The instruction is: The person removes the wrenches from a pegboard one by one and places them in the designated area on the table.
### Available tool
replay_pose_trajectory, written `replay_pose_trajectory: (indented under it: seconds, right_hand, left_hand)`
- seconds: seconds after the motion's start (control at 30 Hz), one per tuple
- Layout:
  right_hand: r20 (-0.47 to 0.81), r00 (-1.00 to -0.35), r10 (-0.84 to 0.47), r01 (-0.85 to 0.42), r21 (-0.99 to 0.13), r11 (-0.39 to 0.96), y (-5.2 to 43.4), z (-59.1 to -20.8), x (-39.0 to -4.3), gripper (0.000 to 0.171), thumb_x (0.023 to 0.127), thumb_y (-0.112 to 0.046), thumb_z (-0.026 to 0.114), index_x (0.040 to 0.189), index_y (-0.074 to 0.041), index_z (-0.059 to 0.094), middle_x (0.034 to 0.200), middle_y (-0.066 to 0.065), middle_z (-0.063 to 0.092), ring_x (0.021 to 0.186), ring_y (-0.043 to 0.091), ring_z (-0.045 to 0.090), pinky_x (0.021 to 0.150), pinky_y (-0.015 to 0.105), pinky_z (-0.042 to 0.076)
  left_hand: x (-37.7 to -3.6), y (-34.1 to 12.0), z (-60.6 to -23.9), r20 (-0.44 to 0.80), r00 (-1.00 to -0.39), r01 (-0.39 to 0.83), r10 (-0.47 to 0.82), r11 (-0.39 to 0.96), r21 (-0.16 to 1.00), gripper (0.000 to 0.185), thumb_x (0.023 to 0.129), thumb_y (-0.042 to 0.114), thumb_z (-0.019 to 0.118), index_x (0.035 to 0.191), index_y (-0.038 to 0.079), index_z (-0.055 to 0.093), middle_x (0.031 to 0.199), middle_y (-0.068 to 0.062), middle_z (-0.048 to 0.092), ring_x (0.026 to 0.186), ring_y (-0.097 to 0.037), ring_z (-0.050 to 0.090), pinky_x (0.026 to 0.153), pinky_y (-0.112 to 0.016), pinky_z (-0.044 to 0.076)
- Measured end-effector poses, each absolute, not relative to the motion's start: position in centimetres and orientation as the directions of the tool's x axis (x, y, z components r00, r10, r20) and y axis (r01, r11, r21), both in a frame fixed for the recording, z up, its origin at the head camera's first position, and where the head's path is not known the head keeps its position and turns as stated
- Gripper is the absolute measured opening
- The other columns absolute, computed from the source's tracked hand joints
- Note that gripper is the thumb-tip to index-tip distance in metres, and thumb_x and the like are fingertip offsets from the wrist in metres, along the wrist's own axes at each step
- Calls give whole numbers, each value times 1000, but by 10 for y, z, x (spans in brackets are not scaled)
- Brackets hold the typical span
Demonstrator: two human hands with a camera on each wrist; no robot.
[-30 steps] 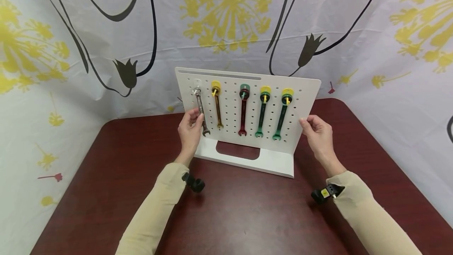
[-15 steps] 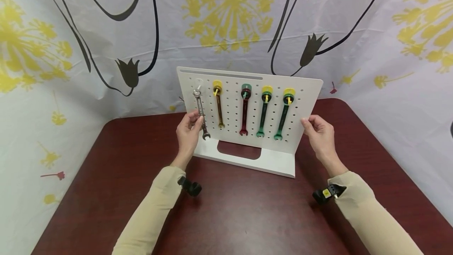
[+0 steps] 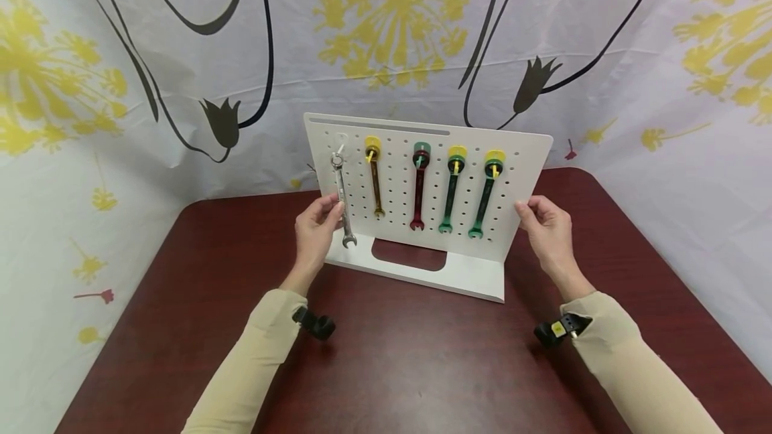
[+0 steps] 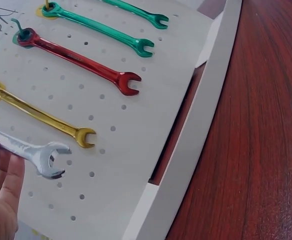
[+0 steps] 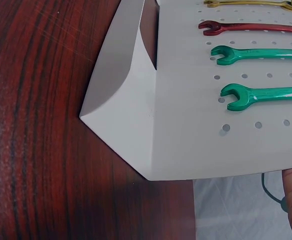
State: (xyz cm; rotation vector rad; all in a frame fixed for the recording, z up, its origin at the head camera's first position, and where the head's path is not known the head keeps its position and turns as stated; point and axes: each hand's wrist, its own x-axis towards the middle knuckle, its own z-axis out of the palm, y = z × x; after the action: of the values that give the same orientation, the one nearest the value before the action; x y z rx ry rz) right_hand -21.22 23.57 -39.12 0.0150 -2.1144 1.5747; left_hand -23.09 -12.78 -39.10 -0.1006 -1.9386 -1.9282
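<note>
the silver wrench [image 3: 341, 201] hangs at the far left of the white pegboard [image 3: 531, 153], its ring end up on a hook near the top and its open jaw down near the board's foot. its long axis runs almost straight up and down, tilted a little so the jaw end swings toward the right. the left hand [image 3: 315, 233] is the nearer one: it sits just left of the shaft, fingers and thumb curled to pinch it about midway, below the ring and above the jaw. in the left wrist view the fingers [image 4: 6, 175] lie along the shaft with the jaw [image 4: 52, 160] sticking out past them. the right hand [image 3: 545, 228] holds the board's right edge, well apart from the wrench. yellow, red and two green wrenches hang between the two hands.

compared with a second ago, the wrench sits lower on the board and its jaw reaches nearer the foot; the left hand has also moved slightly left and down.
</note>
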Motion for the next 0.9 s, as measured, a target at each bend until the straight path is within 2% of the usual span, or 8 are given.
replay_pose_trajectory:
  seconds: [0.1, 0.23, 0.37, 0.43, 0.6, 0.9]
  right_hand:
    - [402, -873, 275, -300, -888, 348, 237, -393, -213, 21, 91, -13, 62, 93, 8, 61, 65, -8, 56, 57, 3, 48, 62, 12, 52]
    - [405, -873, 271, -299, -884, 359, 237, -394, -212, 23, 91, -17, 62, 93, 6, 62, 68, -10, 58, 59, 8, 50, 63, 12, 52]
    - [407, -874, 265, -301, -882, 362, 238, -394, -212, 24, 91, -17, 61, 93, 7, 61, 68, -8, 58, 59, 8, 50, 65, 12, 53]
    - [411, -873, 262, -307, -882, 359, 237, -394, -212, 24, 92, -17, 61, 93, 8, 61, 66, -6, 57, 58, 7, 49, 64, 11, 52]
    - [418, -871, 258, -322, -883, 343, 237, -393, -213, 24, 91, -16, 61, 91, 8, 60, 64, -4, 56, 58, 7, 50, 64, 12, 52]
    - [406, -875, 262, -318, -892, 321, 238, -393, -213, 22, 91, -15, 62, 91, 8, 61, 63, -6, 56, 58, 6, 51, 64, 14, 54]
  left_hand:
    - [-226, -129, -388, 303, -931, 310, -204, -4, 951, 24, 87, 1, 65, 107, -10, 63, 82, 11, 67, 72, -1, 63, 65, -21, 56]
    - [-222, -132, -383, 247, -954, 261, -167, -69, 963, 23, 87, 0, 63, 108, -11, 61, 79, 13, 66, 72, -1, 62, 65, -22, 57]
    - [-218, -134, -377, 175, -975, 192, -139, -119, 974, 13, 89, 0, 61, 101, -2, 65, 77, 11, 66, 72, -3, 62, 66, -24, 57]
    - [-217, -135, -375, 147, -981, 165, -128, -145, 976, 11, 89, 1, 61, 96, 7, 66, 77, 9, 67, 72, -4, 63, 66, -24, 57]
    - [-214, -137, -370, 113, -988, 133, -107, -205, 970, 22, 89, 0, 60, 86, 20, 67, 76, 7, 66, 71, -4, 63, 64, -23, 57]
    - [-212, -138, -365, 97, -993, 112, -65, -279, 954, 29, 91, -3, 56, 82, 22, 69, 75, 7, 66, 68, -4, 63, 62, -20, 55]
